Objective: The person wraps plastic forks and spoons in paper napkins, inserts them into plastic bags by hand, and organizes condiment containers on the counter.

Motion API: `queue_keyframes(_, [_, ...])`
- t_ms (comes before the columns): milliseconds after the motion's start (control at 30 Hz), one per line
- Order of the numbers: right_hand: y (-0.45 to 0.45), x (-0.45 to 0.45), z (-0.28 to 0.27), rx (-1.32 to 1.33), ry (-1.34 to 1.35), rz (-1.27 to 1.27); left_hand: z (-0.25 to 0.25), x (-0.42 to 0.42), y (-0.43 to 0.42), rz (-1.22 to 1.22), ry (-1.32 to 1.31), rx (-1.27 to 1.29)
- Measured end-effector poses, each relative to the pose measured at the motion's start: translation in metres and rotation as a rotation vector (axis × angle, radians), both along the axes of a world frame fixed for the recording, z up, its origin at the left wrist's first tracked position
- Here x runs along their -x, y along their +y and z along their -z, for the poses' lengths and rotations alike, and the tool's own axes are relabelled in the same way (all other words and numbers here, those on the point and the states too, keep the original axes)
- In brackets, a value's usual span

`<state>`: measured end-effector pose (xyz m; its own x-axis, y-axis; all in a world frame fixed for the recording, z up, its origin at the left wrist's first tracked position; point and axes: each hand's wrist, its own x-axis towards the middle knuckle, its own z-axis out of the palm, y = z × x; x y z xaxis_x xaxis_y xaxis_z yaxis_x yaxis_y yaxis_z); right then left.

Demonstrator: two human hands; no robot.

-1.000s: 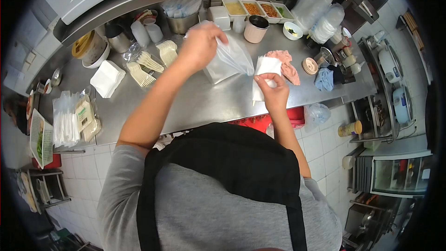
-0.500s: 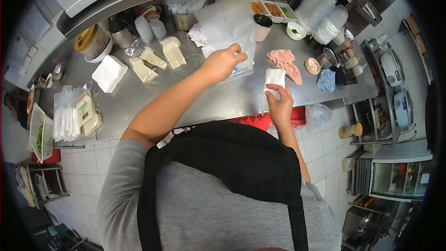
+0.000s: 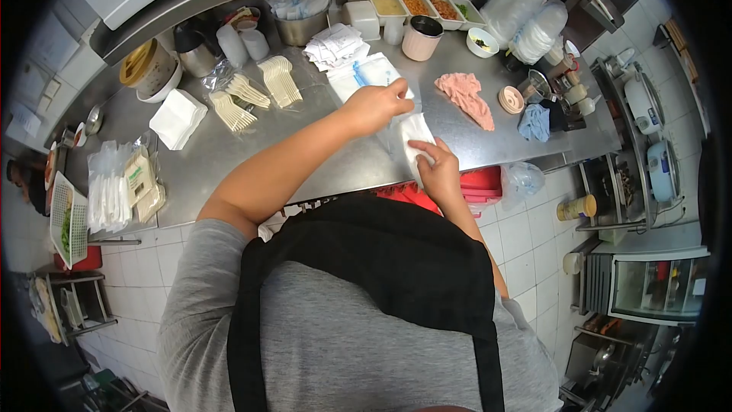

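Note:
My left hand (image 3: 375, 110) is closed in a pinch on the edge of a thin clear plastic bag (image 3: 393, 142). Fingers of my right hand (image 3: 438, 168) press around a folded white napkin (image 3: 416, 129), whose upper part lies against or inside the bag; I cannot tell which. Anything wrapped in the napkin is hidden. Just beyond my left hand lies a stack of plastic bags (image 3: 357, 76) with blue print. A pink cloth (image 3: 467, 99) rests to the right of my hands.
Wooden forks and spoons (image 3: 236, 111) and a napkin stack (image 3: 178, 118) lie on the steel counter (image 3: 252, 168) at left. Behind are white slips (image 3: 335, 46), a pink cup (image 3: 422, 40) and food trays (image 3: 444, 9). A red bin (image 3: 480, 187) stands below the front edge.
The large clear bag in my left hand has come down off the stack, uncovering the blue print. My right hand and the napkin have moved left, up to the bag.

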<state>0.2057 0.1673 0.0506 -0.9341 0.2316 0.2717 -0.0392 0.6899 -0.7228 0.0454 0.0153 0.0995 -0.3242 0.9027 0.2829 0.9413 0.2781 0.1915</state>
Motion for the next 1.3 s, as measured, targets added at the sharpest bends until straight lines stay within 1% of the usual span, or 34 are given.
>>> queue_keyframes(67, [0.006,0.008,0.01,-0.05,0.024,0.059,-0.004,-0.001,0.002,0.168,-0.011,0.079])
queue_keyframes(133, [0.013,0.012,0.016,-0.089,0.048,0.102,0.016,-0.001,0.006,0.113,0.038,0.125])
queue_keyframes(167, [0.016,0.011,0.014,-0.08,0.088,0.078,0.027,0.001,0.008,0.084,0.064,0.149])
queue_keyframes(267, [0.006,0.0,-0.01,-0.051,0.123,0.121,0.017,-0.008,0.013,-0.088,0.157,0.293])
queue_keyframes(367, [-0.01,-0.007,-0.016,-0.068,0.265,0.076,0.021,-0.006,0.017,-0.223,0.08,0.193])
queue_keyframes(467, [-0.018,-0.002,0.0,-0.056,0.286,0.004,0.016,-0.009,0.016,-0.242,0.062,0.12])
queue_keyframes(500, [-0.018,0.003,0.001,-0.038,0.294,-0.079,0.017,-0.011,0.014,-0.222,0.082,0.081])
queue_keyframes(567, [-0.018,0.006,0.0,-0.042,0.15,-0.094,0.019,-0.022,0.009,-0.183,0.12,0.005])
queue_keyframes(600, [-0.019,0.008,-0.002,-0.046,0.077,-0.1,0.017,-0.03,0.007,-0.15,0.11,0.031])
queue_keyframes(667, [-0.012,0.019,0.017,-0.031,0.092,-0.072,0.009,-0.046,0.003,-0.084,0.089,0.082])
queue_keyframes(700, [-0.012,0.024,0.019,-0.024,0.1,-0.057,0.017,-0.05,0.001,-0.044,0.126,0.05])
queue_keyframes(767, [-0.013,0.031,0.02,0.443,0.023,-0.078,0.027,-0.05,-0.001,0.055,0.161,-0.098])
queue_keyframes(800, [-0.014,0.034,0.018,0.676,-0.02,-0.089,0.023,-0.054,-0.004,0.104,0.177,-0.172])
queue_keyframes(833, [-0.016,0.04,0.023,0.928,-0.008,-0.143,0.013,-0.062,-0.009,0.075,0.08,0.035])
queue_keyframes(933, [-0.019,0.043,0.014,1.207,-0.028,-0.228,0.013,-0.063,-0.015,0.094,0.031,-0.004])
queue_keyframes(1033, [-0.018,0.047,0.029,1.251,-0.042,-0.385,0.013,-0.061,-0.021,0.265,0.076,-0.094])
queue_keyframes(1067, [-0.019,0.053,0.034,0.914,0.038,-0.361,0.015,-0.064,-0.021,0.294,0.072,-0.11])
queue_keyframes(1133, [-0.029,0.066,0.028,0.242,0.196,-0.304,0.009,-0.078,-0.022,0.349,0.066,-0.14])
queue_keyframes(1167, [-0.029,0.062,0.024,0.067,0.094,-0.341,0.006,-0.081,-0.027,0.417,0.013,-0.069])
queue_keyframes(1267, [-0.03,0.058,0.012,1.011,-0.349,-0.674,-0.021,-0.089,-0.045,0.427,0.0,-0.245])
queue_keyframes(1300, [-0.033,0.064,0.014,0.426,-0.227,-0.685,-0.014,-0.067,-0.059,0.236,0.021,-0.371])
